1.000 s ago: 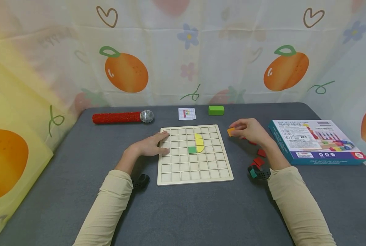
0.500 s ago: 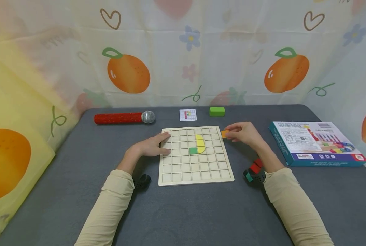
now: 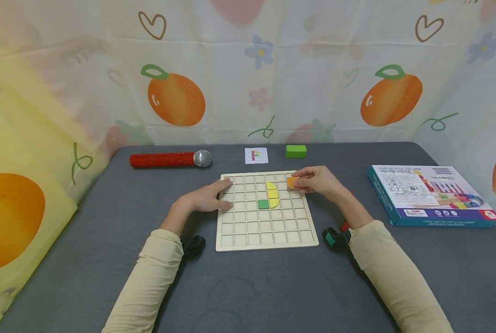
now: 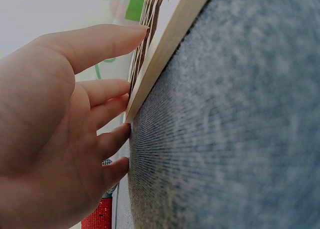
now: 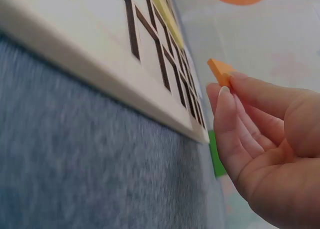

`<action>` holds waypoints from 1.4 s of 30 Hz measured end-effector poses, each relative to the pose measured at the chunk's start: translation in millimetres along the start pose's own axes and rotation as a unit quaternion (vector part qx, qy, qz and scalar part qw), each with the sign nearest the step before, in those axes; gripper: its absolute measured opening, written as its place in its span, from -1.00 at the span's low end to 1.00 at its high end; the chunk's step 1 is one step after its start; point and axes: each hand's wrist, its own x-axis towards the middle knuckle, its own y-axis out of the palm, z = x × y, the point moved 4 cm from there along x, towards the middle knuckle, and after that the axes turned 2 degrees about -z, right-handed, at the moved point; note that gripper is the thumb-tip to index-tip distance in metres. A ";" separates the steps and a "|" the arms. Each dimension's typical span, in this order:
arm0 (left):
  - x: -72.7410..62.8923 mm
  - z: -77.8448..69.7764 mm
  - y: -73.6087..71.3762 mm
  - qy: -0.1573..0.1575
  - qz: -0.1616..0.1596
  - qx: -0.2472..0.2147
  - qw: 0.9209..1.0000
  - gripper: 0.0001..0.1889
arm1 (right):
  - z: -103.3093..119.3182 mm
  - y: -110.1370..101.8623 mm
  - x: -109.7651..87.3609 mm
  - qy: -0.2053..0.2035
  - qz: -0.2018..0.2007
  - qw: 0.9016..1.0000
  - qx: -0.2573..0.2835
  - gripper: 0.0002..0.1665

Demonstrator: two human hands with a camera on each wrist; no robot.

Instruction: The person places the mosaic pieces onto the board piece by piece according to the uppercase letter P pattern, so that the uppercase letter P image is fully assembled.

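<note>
My right hand [image 3: 320, 180] pinches a small orange tile [image 3: 291, 182] between thumb and fingertips, over the upper right part of the wooden grid board [image 3: 248, 226]. In the right wrist view the orange tile [image 5: 220, 71] is held off the board. My left hand [image 3: 204, 198] rests its thumb and fingers on the board's left edge; the left wrist view shows these fingers [image 4: 107, 91] extended at the rim. Lying on the board are a green square tile [image 3: 263, 204] and several yellow pieces [image 3: 272, 194], the lowest with a rounded corner.
Behind the board lie a small printed grid card [image 3: 256, 156] and a green block [image 3: 295, 151]. A red microphone [image 3: 164, 160] is at the back left, a game box [image 3: 433, 196] at the right. Red tiles [image 3: 344, 226] are mostly hidden by my right forearm.
My right hand has carried the orange tile leftward, from beside the board to above its upper right squares. My left hand keeps its place on the board's edge.
</note>
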 end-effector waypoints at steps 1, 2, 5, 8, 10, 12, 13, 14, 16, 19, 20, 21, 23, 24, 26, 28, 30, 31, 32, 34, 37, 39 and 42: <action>0.1 0.1 0.0 0.000 0.000 0.001 1.000 -0.20 | 1.3 1.9 1.1 0.000 0.003 1.000 -0.001 -0.56; 0.2 0.3 0.0 -0.001 -0.001 0.001 1.000 -0.20 | 2.8 3.9 2.3 0.001 0.006 1.000 -0.002 -0.57; 0.4 1.0 0.2 -0.003 0.001 0.000 1.000 -0.20 | 6.6 9.6 5.7 0.002 0.014 1.000 -0.005 -0.56; 0.7 1.7 0.7 -0.007 0.003 0.000 1.000 -0.20 | 9.2 15.7 9.3 0.007 0.021 1.000 0.000 -0.55; 0.9 2.1 1.2 -0.008 0.004 0.000 1.000 -0.20 | 9.7 19.6 11.5 0.013 0.024 1.000 0.003 -0.56; 1.0 2.3 1.7 -0.009 0.004 0.001 1.000 -0.20 | 10.3 23.6 13.2 0.018 0.027 0.999 0.004 -0.57; 0.9 2.3 1.9 -0.010 0.005 0.001 1.000 -0.21 | 10.4 25.4 14.0 0.019 0.028 0.999 0.002 -0.58; 0.7 2.3 2.2 -0.011 0.005 0.001 1.000 -0.20 | 10.8 27.1 14.4 0.021 0.029 0.999 0.001 -0.59; 0.2 2.0 2.6 -0.012 0.005 0.002 1.000 -0.21 | 12.1 30.2 15.3 0.019 0.031 0.999 -0.003 -0.60; -0.2 1.8 2.9 -0.014 0.004 0.004 1.000 -0.21 | 15.5 34.5 15.9 0.014 0.037 0.999 -0.012 -0.60; -0.1 1.8 3.1 -0.014 0.003 0.006 1.000 -0.21 | 16.8 35.8 16.2 0.013 0.037 0.999 -0.014 -0.60; -0.1 1.7 3.0 -0.013 0.003 0.007 1.000 -0.21 | 18.0 37.0 16.6 0.015 0.037 0.999 -0.016 -0.60; 0.0 1.4 2.7 -0.013 0.003 0.004 1.000 -0.20 | 20.5 39.7 17.4 0.019 0.038 0.999 -0.019 -0.60; -0.1 1.2 2.4 -0.012 0.003 0.004 1.000 -0.20 | 21.6 41.1 18.0 0.022 0.039 0.999 -0.019 -0.60; 0.0 1.0 1.9 -0.011 0.002 0.002 1.000 -0.20 | 23.4 43.5 19.6 0.029 0.039 0.999 -0.018 -0.62; -0.1 0.7 1.4 -0.011 0.002 0.000 1.000 -0.20 | 25.2 46.2 21.2 0.034 0.042 0.998 -0.014 -0.63; -0.4 0.5 1.0 -0.011 0.002 0.002 1.000 -0.20 | 26.4 48.9 23.1 0.040 0.043 0.998 -0.010 -0.65; -0.6 0.4 0.8 -0.011 0.003 0.003 1.000 -0.20 | 26.8 50.1 24.0 0.043 0.043 0.998 -0.009 -0.66; -0.7 0.3 0.7 -0.012 0.004 0.003 1.000 -0.19 | 27.4 51.3 24.8 0.045 0.043 0.998 -0.010 -0.66; -0.6 0.3 0.5 -0.014 0.005 0.002 1.000 -0.19 | 28.6 53.6 26.2 0.050 0.041 0.998 -0.015 -0.67; 0.1 0.4 0.5 -0.018 0.007 0.000 1.000 -0.19 | 30.1 56.6 28.0 0.054 0.036 0.998 -0.024 -0.68; 0.6 0.8 0.4 -0.021 0.007 -0.002 1.000 -0.19 | 31.4 58.6 28.9 0.057 0.032 0.997 -0.030 -0.68; 1.3 1.6 0.3 -0.025 0.005 -0.001 1.000 -0.19 | 33.3 61.5 30.5 0.061 0.025 0.997 -0.037 -0.69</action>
